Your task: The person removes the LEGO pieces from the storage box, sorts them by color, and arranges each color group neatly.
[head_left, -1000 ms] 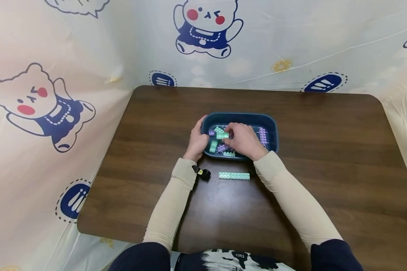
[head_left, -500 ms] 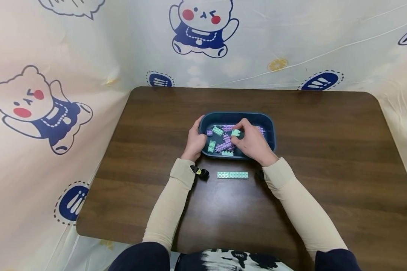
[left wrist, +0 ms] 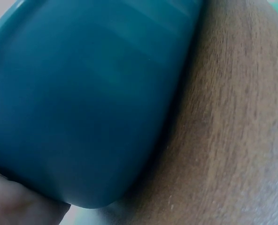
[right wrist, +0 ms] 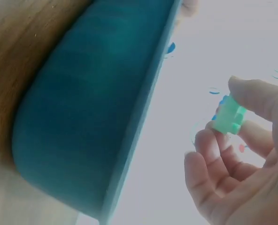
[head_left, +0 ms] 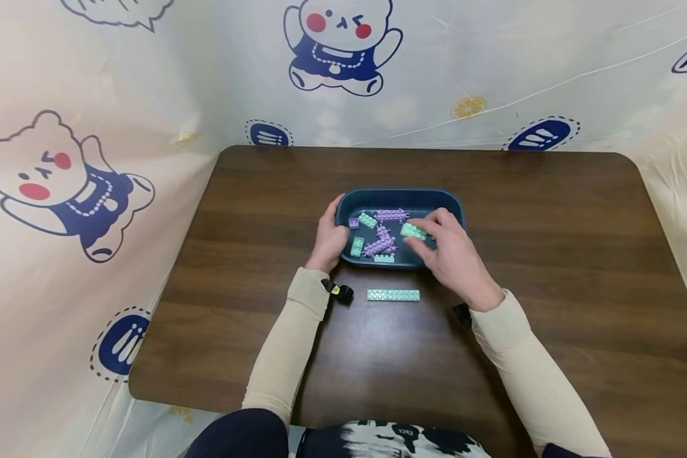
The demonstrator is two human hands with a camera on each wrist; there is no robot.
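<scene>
A dark teal tray [head_left: 423,201] holds purple and mint-green toy building bricks. My left hand [head_left: 330,236] grips the tray's left end, with its thumb at the rim; in the left wrist view the tray's outer wall [left wrist: 82,103] fills much of the picture. Between thumb and fingertips, my right hand [head_left: 458,262] pinches a mint-green brick [head_left: 414,230] over the right half of the tray. The right wrist view shows this studded brick [right wrist: 229,116] raised past the tray's rim. A long mint-green brick [head_left: 393,295] lies on the table in front of the tray.
Inside the tray lie a purple brick cluster [head_left: 381,243], a purple strip [head_left: 391,215], and green bricks such as the one at left [head_left: 357,246]. Under everything is a brown wooden table [head_left: 263,210], backed by a cartoon-printed curtain [head_left: 206,76].
My right hand has moved rightward across the tray with the mint-green brick, uncovering purple bricks beneath. My left hand keeps its hold on the tray's left end.
</scene>
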